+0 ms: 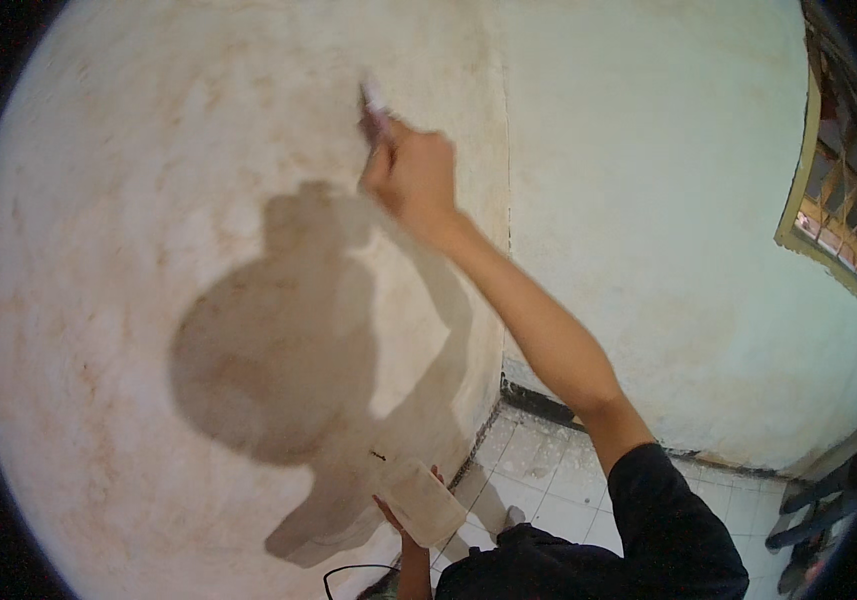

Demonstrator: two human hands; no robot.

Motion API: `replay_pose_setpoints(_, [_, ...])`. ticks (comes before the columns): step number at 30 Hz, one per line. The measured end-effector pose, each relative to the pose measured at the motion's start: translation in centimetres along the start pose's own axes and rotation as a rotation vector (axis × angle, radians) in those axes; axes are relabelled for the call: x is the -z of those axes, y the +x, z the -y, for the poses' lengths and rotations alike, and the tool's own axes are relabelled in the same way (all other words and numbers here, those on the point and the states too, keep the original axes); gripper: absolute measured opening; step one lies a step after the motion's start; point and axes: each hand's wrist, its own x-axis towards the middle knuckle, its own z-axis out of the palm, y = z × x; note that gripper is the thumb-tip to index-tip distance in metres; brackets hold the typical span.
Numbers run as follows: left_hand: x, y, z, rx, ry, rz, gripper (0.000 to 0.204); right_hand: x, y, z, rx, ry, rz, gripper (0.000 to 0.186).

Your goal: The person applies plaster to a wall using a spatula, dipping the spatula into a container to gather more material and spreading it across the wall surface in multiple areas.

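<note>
**plasterfan:** Cream-coloured plastered wall (148, 300) fills most of the left side, blotchy with reddish-brown stains, and the person's shadow sits right in the middle of it. The right hand (413, 180) is stretched up and far out against that wall, its grip pressed together around a small pale tool (373, 100). Looks like a narrow brush or scraper, a bit too blurred to tell which. The tip touches the wall just left of the corner.

**tilejoe:** What about the other hand?

**plasterfan:** The left hand (398, 525) is low and near, at the bottom of the view, fingers curled under a flat pale rectangular board (426, 505) smeared with cream stuff. It's holding it tilted, close to the wall's base.

**tilejoe:** And the surroundings?

**plasterfan:** To the right of the corner there's a pale green wall (668, 200), cleaner looking, with a dark strip along its bottom. White floor tiles (548, 480) below, speckled with dust. A yellow-framed window (833, 215) shows at the far right edge. The person wears a black sleeve (668, 520).
</note>
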Motion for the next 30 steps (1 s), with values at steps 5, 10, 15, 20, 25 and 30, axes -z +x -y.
replay_pose_setpoints(5, [0.5, -0.3, -1.1, 0.027, 0.190, -0.055, 0.110, 3.0, -4.2, 3.9, 0.053, 0.349, 0.062, 0.037])
replay_pose_setpoints(10, [-1.0, -1.2, -0.3, 0.079, 0.231, -0.034, 0.109, 1.6, -1.9, -4.6, -0.161, 0.028, -0.100, 0.027])
replay_pose_setpoints(15, [1.0, -1.6, -0.6, 0.043, 0.353, -0.072, 0.109, -2.5, -5.9, -1.8, 0.006, -0.042, -0.015, 0.026])
replay_pose_setpoints(20, [1.5, -0.5, -0.7, -0.007, 0.475, -0.045, 0.086, 3.4, -11.6, 4.5, -0.034, 0.236, 0.089, 0.018])
replay_pose_setpoints(25, [0.3, 0.5, 1.0, 0.047, 0.310, -0.076, 0.078, 12.7, -16.3, 4.3, -0.285, 0.381, 0.272, 0.009])
replay_pose_setpoints(30, [-5.0, 2.2, 5.9, 0.120, 0.200, -0.153, 0.081, 17.5, -24.2, 3.7, -0.669, 0.180, 0.563, 0.022])
